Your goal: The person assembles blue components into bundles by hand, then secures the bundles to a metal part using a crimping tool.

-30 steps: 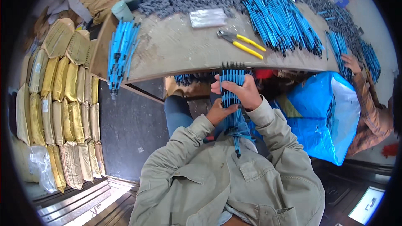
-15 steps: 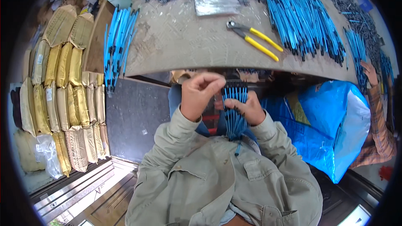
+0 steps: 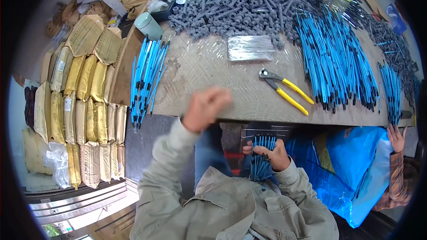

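My right hand is closed round a bundle of thin blue sticks with black tips, held upright over my lap below the table's front edge. Raised over that edge, my left hand is smeared by motion; its fingers look curled, but whether anything is in them cannot be made out. Nearest to it on the tabletop lie pliers with yellow handles, jaws pointing away from me. Behind the pliers sits a flat clear packet of thin silvery pins.
Blue sticks lie in a small group at left and a large heap at right. Grey plastic parts cover the back, beside a pale green cup. Wrapped packages stack left. A blue sack and another person's hand are right.
My left hand has left the bundle's top and risen leftward over the table edge. My right hand keeps its hold on the sticks. The view has tilted, showing more of the table's back.
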`<act>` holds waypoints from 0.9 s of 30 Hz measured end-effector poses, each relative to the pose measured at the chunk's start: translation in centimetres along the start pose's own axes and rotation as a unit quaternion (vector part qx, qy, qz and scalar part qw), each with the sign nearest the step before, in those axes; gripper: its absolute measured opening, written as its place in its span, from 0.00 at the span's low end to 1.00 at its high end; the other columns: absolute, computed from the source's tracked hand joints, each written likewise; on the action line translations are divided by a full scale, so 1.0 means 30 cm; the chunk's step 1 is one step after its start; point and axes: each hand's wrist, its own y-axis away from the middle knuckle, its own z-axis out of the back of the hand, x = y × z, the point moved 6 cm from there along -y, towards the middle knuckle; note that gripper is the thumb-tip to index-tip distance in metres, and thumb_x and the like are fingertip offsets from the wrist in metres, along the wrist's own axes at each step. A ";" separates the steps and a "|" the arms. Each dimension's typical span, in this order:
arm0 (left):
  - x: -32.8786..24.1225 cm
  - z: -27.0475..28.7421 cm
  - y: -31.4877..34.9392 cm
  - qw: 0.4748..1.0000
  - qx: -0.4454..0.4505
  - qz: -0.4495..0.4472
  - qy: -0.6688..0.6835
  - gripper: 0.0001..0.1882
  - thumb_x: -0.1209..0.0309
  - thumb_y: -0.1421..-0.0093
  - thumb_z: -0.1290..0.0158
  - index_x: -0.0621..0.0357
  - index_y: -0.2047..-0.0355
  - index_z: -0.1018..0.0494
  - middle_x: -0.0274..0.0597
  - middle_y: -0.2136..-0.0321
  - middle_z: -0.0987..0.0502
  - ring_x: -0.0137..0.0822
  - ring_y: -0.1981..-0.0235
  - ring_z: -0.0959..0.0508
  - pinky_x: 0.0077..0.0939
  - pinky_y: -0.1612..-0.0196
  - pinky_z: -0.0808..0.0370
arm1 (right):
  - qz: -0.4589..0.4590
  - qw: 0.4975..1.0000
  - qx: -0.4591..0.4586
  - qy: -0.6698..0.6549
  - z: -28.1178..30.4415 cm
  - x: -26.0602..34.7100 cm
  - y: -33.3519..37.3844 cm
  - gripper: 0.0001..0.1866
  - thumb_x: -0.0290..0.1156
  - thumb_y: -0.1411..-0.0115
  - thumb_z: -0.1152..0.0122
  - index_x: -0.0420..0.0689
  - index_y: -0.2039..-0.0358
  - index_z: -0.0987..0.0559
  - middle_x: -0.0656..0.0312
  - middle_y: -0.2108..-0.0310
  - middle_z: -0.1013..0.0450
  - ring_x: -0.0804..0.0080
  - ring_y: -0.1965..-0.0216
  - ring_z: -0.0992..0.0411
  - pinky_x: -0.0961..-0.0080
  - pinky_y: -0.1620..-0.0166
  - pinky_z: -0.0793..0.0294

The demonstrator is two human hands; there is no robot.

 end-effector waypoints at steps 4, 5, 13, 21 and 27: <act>0.113 0.222 -0.351 0.923 -0.224 -0.131 -0.284 0.12 0.66 0.48 0.42 0.60 0.66 0.25 0.44 0.71 0.24 0.36 0.73 0.24 0.26 0.70 0.28 | -0.004 1.000 -0.006 0.028 -0.011 -0.009 0.000 0.15 0.22 0.47 0.44 0.28 0.60 0.27 0.46 0.66 0.24 0.58 0.62 0.24 0.66 0.56 0.24; 0.140 0.215 -0.408 0.923 -0.226 -0.133 -0.282 0.12 0.66 0.48 0.42 0.60 0.66 0.25 0.44 0.71 0.24 0.36 0.73 0.24 0.26 0.70 0.28 | -0.006 1.000 -0.010 0.023 -0.007 -0.019 0.000 0.14 0.22 0.47 0.44 0.27 0.60 0.27 0.45 0.66 0.25 0.58 0.62 0.24 0.66 0.56 0.25; 0.179 0.257 -0.469 0.892 -0.268 -0.063 -0.359 0.17 0.61 0.52 0.38 0.59 0.68 0.27 0.43 0.74 0.27 0.36 0.72 0.24 0.29 0.71 0.29 | -0.017 1.000 -0.021 0.011 -0.017 -0.032 0.030 0.15 0.21 0.48 0.44 0.28 0.60 0.27 0.46 0.66 0.24 0.58 0.62 0.24 0.66 0.56 0.25; 0.010 -0.047 0.139 0.886 0.028 0.172 0.430 0.20 0.68 0.38 0.52 0.64 0.49 0.37 0.51 0.60 0.25 0.38 0.64 0.21 0.25 0.59 0.23 | 0.037 0.998 0.021 0.050 -0.042 0.016 0.025 0.11 0.23 0.49 0.42 0.32 0.65 0.23 0.54 0.67 0.23 0.68 0.66 0.24 0.73 0.58 0.26; 0.062 -0.206 0.347 0.770 -0.007 0.220 0.599 0.21 0.71 0.38 0.53 0.65 0.46 0.39 0.51 0.59 0.26 0.36 0.63 0.21 0.24 0.60 0.21 | 0.051 0.996 0.037 0.063 -0.094 -0.015 0.039 0.12 0.23 0.46 0.43 0.33 0.61 0.25 0.54 0.67 0.24 0.67 0.64 0.24 0.73 0.59 0.25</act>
